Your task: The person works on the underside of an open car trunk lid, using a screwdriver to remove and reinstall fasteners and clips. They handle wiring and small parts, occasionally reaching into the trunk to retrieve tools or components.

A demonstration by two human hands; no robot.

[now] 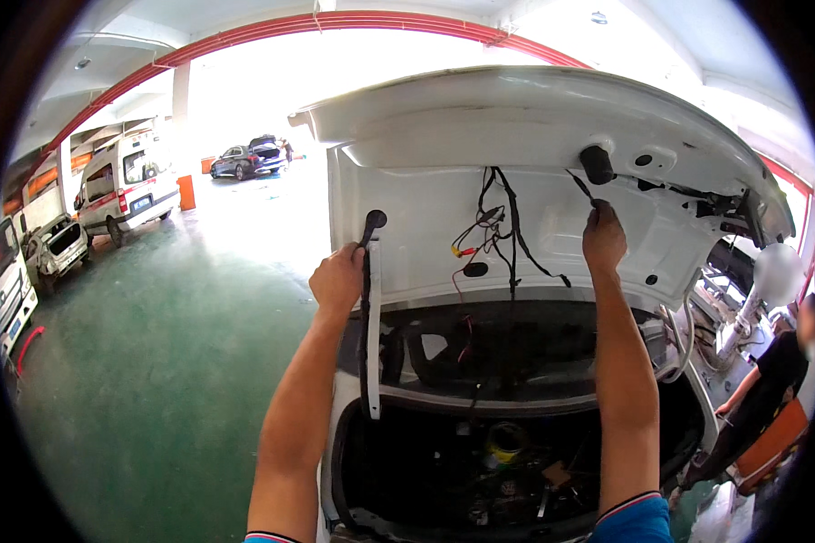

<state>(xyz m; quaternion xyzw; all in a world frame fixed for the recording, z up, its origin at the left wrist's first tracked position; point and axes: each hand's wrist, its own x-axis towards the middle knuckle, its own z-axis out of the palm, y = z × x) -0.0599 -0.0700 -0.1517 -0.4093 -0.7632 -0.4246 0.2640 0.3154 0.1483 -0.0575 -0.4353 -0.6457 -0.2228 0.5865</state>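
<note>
A raised white trunk lid (444, 127) fills the view in front of me, its inner side facing me. My left hand (337, 279) is closed around a black sleeved cable (367, 317), which runs from a round hole in the lid's left side down along a pale upright bar (375, 362). My right hand (604, 237), raised at the lid's right half, pinches a slim dark strip-like piece (580, 184); its exact kind is unclear. Between my hands, a loose black wiring harness (513, 217) with yellow and red connectors (464, 252) hangs from the lid.
Below the lid lie the rear window (507, 344) and the dark open trunk, with a yellow roll (505, 443) and small loose items inside. A person in dark clothes (774, 380) is at the right. Vans, including a white one (131, 181), and a dark car (244, 160) stand at the left.
</note>
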